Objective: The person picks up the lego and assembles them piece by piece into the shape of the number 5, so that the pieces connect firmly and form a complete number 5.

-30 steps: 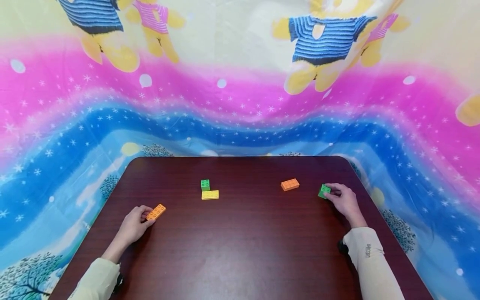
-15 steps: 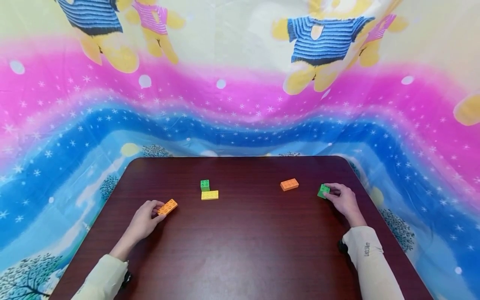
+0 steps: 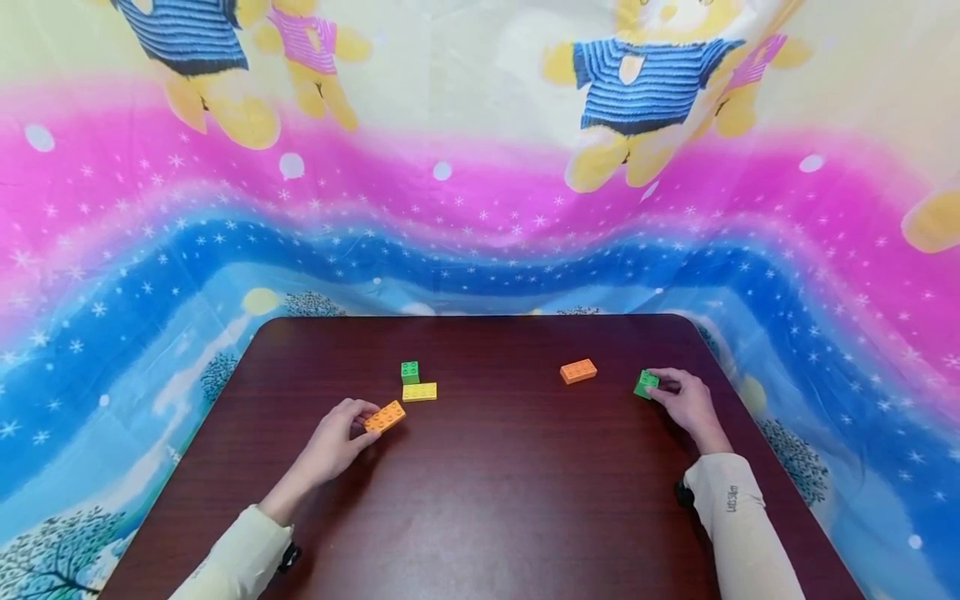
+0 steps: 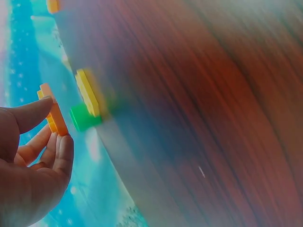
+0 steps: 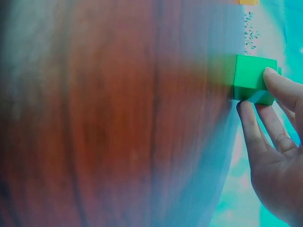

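Observation:
Between thumb and fingers, my left hand [image 3: 341, 437] pinches an orange toy brick [image 3: 386, 417] with studs on top. In the left wrist view that orange brick [image 4: 53, 111] is seen edge-on, apart from the table. Just beyond it lie a flat yellow brick [image 3: 420, 392] and, touching or close behind, a small green brick [image 3: 409, 372]. On the right side, my right hand [image 3: 688, 404] grips another green brick [image 3: 647, 383] by its near side. The right wrist view has the thumb on this green block [image 5: 255, 73] and fingertips beneath.
A second orange brick [image 3: 578, 371] lies on the table left of the right hand. The dark wooden table [image 3: 495, 500] has rounded far corners. Behind it hangs a patterned cloth [image 3: 480, 208] with bears and snowflakes.
My left hand has carried its orange brick to the right, close to the yellow brick. The right hand and its green brick stay nearly still.

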`<action>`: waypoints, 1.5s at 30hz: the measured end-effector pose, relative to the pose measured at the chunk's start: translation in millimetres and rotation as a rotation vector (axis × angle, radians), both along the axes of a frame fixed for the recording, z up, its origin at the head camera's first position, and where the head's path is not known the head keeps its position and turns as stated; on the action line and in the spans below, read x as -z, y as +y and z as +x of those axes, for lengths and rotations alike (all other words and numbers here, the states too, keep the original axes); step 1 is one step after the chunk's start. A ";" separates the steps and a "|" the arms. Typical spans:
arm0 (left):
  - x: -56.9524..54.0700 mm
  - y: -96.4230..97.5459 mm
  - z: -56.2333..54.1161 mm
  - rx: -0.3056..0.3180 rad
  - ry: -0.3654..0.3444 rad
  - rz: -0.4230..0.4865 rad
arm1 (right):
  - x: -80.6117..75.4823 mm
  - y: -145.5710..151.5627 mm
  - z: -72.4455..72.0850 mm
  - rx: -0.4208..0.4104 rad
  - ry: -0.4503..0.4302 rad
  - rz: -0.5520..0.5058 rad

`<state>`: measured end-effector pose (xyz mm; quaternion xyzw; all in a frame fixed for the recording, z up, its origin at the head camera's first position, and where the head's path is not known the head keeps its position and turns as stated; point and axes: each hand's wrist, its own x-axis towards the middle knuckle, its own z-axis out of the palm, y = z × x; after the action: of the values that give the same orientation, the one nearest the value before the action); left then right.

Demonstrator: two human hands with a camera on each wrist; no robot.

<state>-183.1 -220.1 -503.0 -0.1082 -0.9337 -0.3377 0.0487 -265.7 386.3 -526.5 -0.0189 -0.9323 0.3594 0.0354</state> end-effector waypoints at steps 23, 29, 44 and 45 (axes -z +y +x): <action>4.9 90.4 7.7 0.189 0.000 0.033 | 0.4 -2.1 0.1 -0.010 0.001 0.009; 5.8 105.0 8.8 0.271 0.004 0.043 | 0.5 -0.5 0.4 -0.012 0.005 0.016; 12.0 124.8 10.8 0.383 -0.027 -0.067 | 2.1 1.1 -0.6 -0.008 0.008 0.013; 12.4 125.3 11.1 0.387 -0.031 -0.070 | 1.8 1.2 -0.6 -0.011 0.006 0.014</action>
<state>-172.0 -94.8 -515.4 -0.2820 -0.9073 -0.3099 -0.0350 -266.3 387.6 -528.3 -0.0126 -0.9348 0.3532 0.0365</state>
